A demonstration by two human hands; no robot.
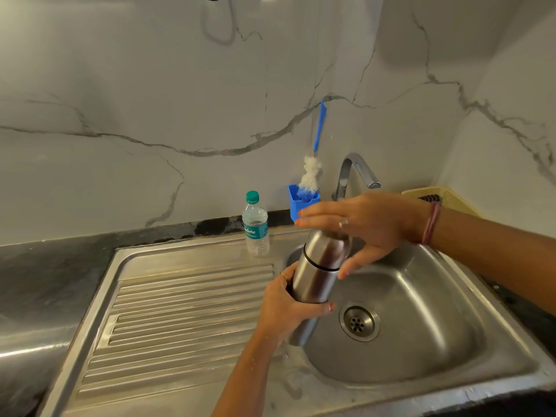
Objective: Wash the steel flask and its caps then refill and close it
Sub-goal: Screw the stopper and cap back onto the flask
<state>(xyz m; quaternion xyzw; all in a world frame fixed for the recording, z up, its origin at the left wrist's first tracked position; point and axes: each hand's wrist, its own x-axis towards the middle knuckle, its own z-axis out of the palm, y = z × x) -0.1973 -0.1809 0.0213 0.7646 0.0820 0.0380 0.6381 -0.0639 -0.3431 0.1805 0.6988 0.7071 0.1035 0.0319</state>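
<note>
Now left hand (285, 308) grip around steel flask (316, 272) over sink (421, 341) rim, right hand (361, 224) flat on top.

The only legible writing was on the teal label of the clear plastic water bottle (255, 227), where white script letters read "ature", the start of the word being turned out of sight and the smaller print below it too small to make out.

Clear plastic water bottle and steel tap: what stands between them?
Head view: a blue plastic holder with a blue-handled white bottle brush standing in it.
</note>
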